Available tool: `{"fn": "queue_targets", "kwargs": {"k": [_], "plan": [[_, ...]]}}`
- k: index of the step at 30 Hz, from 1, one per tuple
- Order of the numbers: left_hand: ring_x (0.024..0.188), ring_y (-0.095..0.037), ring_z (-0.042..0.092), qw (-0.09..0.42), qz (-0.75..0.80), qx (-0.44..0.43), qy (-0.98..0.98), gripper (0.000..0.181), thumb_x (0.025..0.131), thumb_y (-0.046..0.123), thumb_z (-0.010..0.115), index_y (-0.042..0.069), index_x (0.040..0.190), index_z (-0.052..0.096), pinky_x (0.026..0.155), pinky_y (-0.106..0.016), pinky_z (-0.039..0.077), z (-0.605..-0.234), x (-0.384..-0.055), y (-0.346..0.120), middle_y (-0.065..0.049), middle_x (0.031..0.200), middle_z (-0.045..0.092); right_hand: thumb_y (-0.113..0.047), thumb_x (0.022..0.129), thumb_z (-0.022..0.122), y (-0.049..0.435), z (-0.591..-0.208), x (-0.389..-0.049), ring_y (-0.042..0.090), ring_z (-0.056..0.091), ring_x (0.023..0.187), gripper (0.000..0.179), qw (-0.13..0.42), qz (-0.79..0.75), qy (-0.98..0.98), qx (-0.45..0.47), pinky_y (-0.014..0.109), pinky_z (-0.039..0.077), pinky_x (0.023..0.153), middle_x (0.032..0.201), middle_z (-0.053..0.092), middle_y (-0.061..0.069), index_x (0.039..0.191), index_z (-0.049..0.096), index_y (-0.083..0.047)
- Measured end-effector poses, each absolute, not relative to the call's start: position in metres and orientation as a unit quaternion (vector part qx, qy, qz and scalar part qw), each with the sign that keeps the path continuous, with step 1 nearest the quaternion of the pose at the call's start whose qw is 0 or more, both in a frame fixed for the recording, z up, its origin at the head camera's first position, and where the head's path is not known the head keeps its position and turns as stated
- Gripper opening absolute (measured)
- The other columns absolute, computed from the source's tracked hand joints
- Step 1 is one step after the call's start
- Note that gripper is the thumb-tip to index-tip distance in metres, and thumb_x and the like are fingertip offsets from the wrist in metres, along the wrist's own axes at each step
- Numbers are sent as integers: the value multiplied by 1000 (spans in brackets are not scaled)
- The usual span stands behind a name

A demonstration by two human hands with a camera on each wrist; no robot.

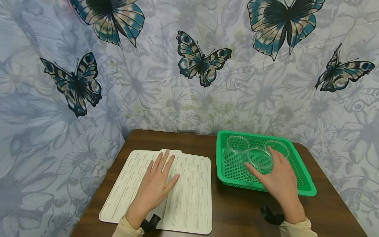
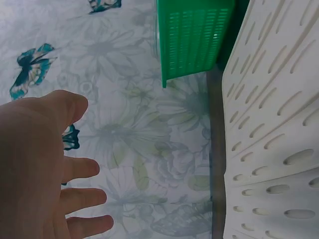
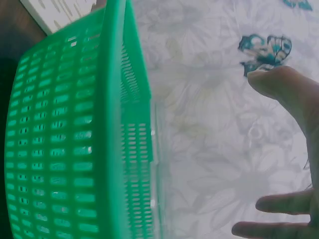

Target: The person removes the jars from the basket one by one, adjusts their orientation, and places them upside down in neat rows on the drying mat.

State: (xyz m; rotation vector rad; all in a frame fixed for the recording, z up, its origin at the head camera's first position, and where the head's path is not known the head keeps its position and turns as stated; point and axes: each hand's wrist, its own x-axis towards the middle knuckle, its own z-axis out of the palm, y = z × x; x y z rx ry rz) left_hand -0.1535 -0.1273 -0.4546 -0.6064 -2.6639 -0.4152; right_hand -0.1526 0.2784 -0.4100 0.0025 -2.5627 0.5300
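My left hand (image 1: pixel 154 187) hovers over a cream-white plastic board (image 1: pixel 192 197) with rows of raised oval ridges. Its fingers are straight, the thumb is spread, and it holds nothing. Over the front right of a green perforated basket (image 1: pixel 241 185) is my right hand (image 1: pixel 279 179), thumb and fingers spread wide with nothing between them. Inside the basket are three clear round shallow dishes: one at the back left (image 1: pixel 238 144), one in the middle (image 1: pixel 259 158) and one at the right (image 1: pixel 276 146). My right fingers overlap the right dish in the head view.
Board and basket stand side by side on a dark brown wooden table (image 1: pixel 228 210), with a strip of wood between them. Behind the table hangs a grey floral cloth (image 1: pixel 165 108) printed with blue butterflies.
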Motion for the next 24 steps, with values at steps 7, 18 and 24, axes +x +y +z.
{"fn": "queue_targets", "kwargs": {"k": [7,18,24], "plan": [[148,-35,20,184,-155,-217,-946,71,102,56,43,11,156,33,110,-65,26,-455,-155,-129,-11,164,20,-69,76,73,286,-420,-165,52,43,123,112,212,228,-948,-74,68,41,88,142,42,32,152,31,3],[147,-36,25,210,-165,-218,-939,69,101,51,50,9,154,36,108,-64,30,-455,-159,-131,-14,162,23,-75,72,71,289,-433,-182,50,46,109,124,135,280,-938,-150,59,46,76,136,37,37,147,27,13],[148,-34,22,203,-178,-214,-939,70,101,51,50,10,156,33,108,-63,31,-455,-159,-131,-11,164,17,-77,71,71,291,-443,-192,50,53,99,129,93,300,-934,-171,53,49,68,132,41,39,147,23,15]]}}
